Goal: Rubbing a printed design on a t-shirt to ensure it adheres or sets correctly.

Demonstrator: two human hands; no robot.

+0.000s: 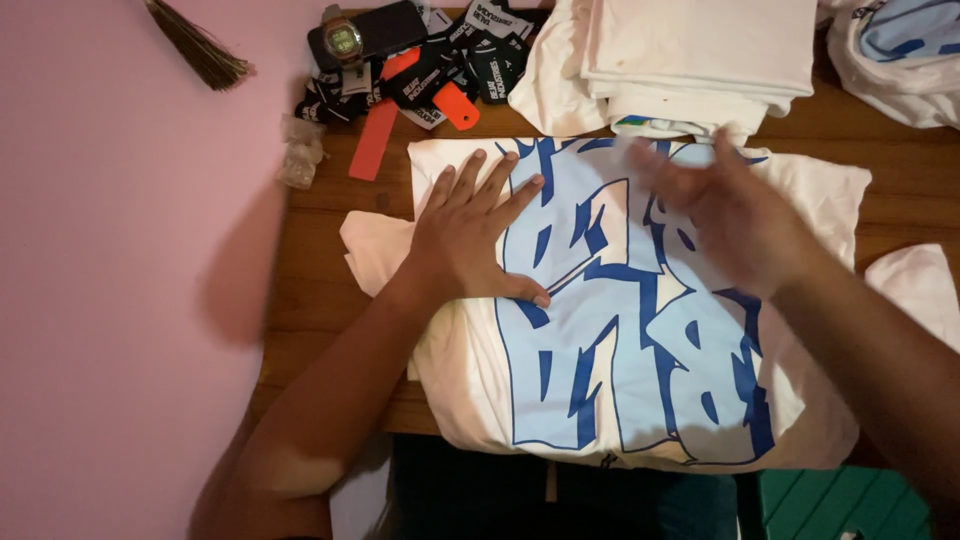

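A white t-shirt (455, 385) with a large blue and light-blue graphic lies spread on a wooden table (320, 300). My left hand (470, 235) rests flat on the shirt's left part, fingers spread, palm down. Over the shirt's upper right part is my right hand (725, 215), fingers apart and blurred by motion; it holds nothing. One sleeve (375, 250) of the shirt sticks out to the left, beside my left wrist.
A stack of folded white shirts (690, 50) sits at the table's far edge. Black tags, orange strips (375, 140), a dark phone (385, 25) and a wristwatch (343, 38) lie at the far left. More white cloth (925, 290) lies right. A pink wall (120, 250) borders the left.
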